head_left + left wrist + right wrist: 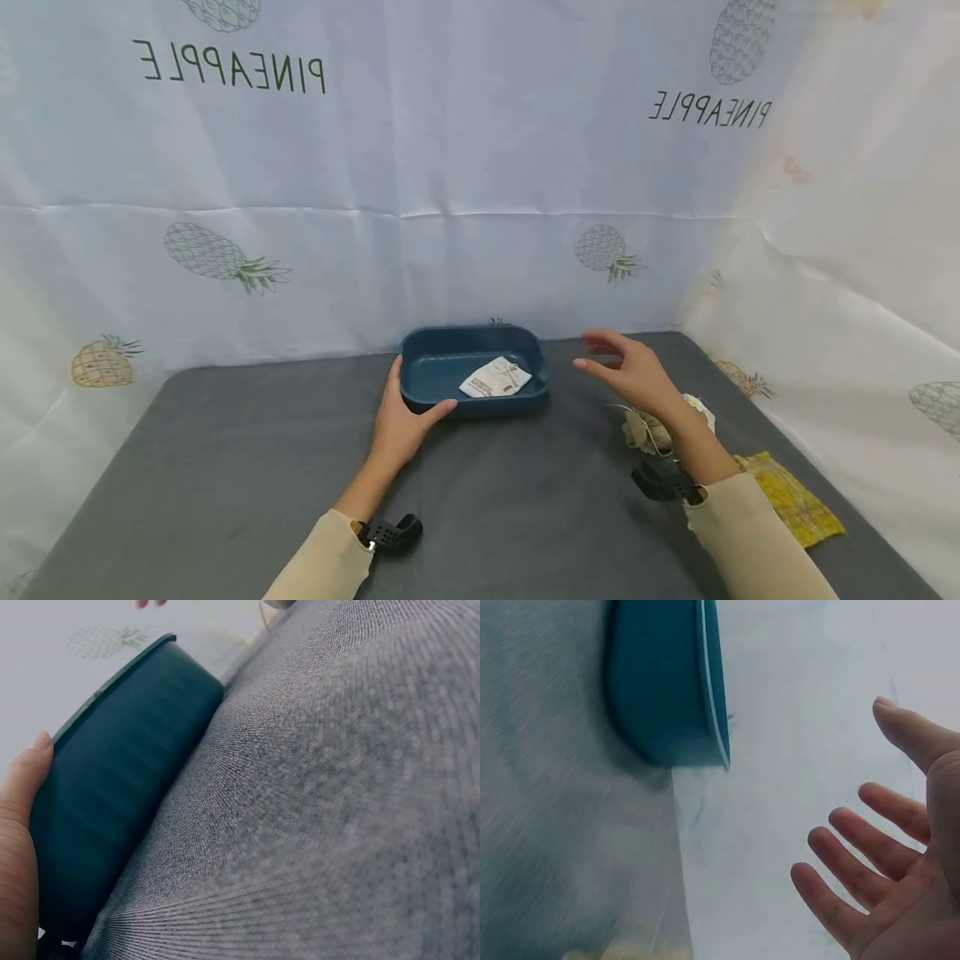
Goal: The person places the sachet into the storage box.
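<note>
A dark blue rectangular plastic bin (442,406) stands on the table against the back curtain. Inside it, toward the right, lies a small white printed cloth pouch (495,379) with a string. My left hand (397,425) holds the bin's left front corner, its thumb on the front wall; the left wrist view shows that thumb (26,780) at the rim. To the right of the bin, my right hand (633,375) is raised with nothing in it, its fingers spread in the right wrist view.
Beneath the right forearm lies a beige drawstring pouch (645,432), with a white item (701,410) partly hidden behind the arm. A yellow patterned cloth piece (798,504) lies near the right edge of the grey table (525,517). Pineapple-print curtains (450,150) enclose the table.
</note>
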Available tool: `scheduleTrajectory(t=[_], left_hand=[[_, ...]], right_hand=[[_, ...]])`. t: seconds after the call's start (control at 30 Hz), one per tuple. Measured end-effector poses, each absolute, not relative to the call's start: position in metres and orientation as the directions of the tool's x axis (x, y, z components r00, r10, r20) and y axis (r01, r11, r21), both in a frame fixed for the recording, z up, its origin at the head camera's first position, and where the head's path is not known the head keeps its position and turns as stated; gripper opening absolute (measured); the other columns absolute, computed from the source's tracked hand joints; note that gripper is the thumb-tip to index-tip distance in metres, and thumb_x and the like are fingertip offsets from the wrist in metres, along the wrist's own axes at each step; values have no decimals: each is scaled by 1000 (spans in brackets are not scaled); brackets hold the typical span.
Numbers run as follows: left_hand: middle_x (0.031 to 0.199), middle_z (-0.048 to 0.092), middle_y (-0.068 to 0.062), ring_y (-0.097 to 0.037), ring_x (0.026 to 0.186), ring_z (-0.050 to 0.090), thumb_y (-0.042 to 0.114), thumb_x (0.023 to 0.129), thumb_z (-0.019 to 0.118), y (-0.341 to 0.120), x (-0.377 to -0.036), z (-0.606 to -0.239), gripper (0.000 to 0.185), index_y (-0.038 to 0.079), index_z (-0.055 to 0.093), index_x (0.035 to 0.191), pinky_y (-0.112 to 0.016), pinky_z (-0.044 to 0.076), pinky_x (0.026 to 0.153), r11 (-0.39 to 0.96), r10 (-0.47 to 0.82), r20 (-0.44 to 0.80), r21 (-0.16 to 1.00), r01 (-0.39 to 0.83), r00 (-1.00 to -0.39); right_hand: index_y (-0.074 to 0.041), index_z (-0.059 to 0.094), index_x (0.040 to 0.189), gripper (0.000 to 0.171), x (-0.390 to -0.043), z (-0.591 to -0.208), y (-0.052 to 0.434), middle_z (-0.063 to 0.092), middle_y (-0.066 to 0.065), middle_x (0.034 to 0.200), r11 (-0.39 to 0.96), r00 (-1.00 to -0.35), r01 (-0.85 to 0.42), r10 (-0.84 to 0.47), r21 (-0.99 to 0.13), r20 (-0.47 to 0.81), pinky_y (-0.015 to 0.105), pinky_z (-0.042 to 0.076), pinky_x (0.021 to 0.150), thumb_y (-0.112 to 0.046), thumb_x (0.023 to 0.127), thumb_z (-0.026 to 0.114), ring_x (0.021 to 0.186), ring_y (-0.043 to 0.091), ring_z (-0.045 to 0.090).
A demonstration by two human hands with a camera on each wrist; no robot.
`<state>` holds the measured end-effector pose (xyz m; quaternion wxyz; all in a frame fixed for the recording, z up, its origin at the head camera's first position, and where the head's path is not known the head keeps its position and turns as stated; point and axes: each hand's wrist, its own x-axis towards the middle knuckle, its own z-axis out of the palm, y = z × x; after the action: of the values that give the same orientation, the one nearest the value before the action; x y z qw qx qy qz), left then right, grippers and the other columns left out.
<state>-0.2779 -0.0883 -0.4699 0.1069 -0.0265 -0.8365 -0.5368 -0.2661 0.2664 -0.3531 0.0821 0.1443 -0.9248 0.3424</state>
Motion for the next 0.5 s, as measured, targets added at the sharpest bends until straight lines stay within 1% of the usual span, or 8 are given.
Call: scheduleTrajectory(t=[0.13,0.3,0.4,0.5], left_hand=[[171,15,-7,-33,156,24,58,77,83,-88,-278,-469,120,24,8,164,-63,26,121,432,-65,200,889,153,-978],[171,15,-6,-33,156,24,58,77,83,-88,-278,-468,120,24,8,164,-63,27,121,431,-66,197,890,150,-978],[171,15,-6,-33,156,24,57,77,83,-88,-278,-469,120,24,8,164,-63,27,121,436,-67,196,888,148,-978],[171,15,-6,-33,156,24,57,77,83,-89,-278,-469,119,24,8,164,-64,27,121,439,-67,192,887,144,-979]], right_hand=[[-13,54,145,56,-250,-363,285,58,17,145,758,-945,-306,-167,-576,282,55,53,100,-39,97,68,128,38,60],[-12,53,145,57,-230,-374,302,56,20,146,796,-948,-275,-131,-539,290,62,50,100,-40,97,68,127,46,58],[-10,54,145,57,-221,-380,310,55,23,146,809,-947,-262,-112,-527,300,65,49,99,-38,97,68,126,51,57],[-9,53,145,57,-215,-388,317,53,24,147,811,-953,-236,-85,-535,292,65,50,96,-38,98,68,127,53,55]])
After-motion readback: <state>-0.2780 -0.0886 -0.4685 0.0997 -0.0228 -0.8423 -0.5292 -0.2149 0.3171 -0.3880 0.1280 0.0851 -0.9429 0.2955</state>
